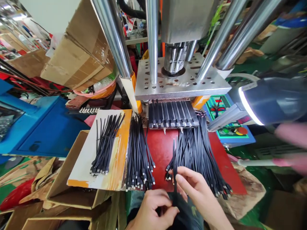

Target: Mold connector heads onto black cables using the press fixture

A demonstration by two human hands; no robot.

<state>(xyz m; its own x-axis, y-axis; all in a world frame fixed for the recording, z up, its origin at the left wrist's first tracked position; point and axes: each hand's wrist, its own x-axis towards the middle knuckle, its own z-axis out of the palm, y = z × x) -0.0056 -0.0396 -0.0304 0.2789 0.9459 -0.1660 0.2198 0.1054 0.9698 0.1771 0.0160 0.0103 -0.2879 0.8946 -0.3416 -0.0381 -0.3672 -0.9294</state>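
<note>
A flat black USB cable (175, 159) stands roughly upright in front of me, its upper tips over the red work surface. My right hand (198, 188) pinches the cable midway between thumb and fingers. Lower down, my left hand (155, 209) is closed at its bottom part, where the fingers hide the end. Just behind lies a large pile of similar cables (194, 156) with metal plugs. Ahead, a press fixture (172, 115) holds several black cables side by side under a steel plate (182, 84).
A cable bundle (139, 156) lies left of the red surface (160, 143), with another bundle (105, 143) on a white board (83, 159). Steel columns (115, 38) rise around the press. At right are a lamp (271, 99) and a control panel (230, 121); cardboard boxes (64, 188) stand at lower left.
</note>
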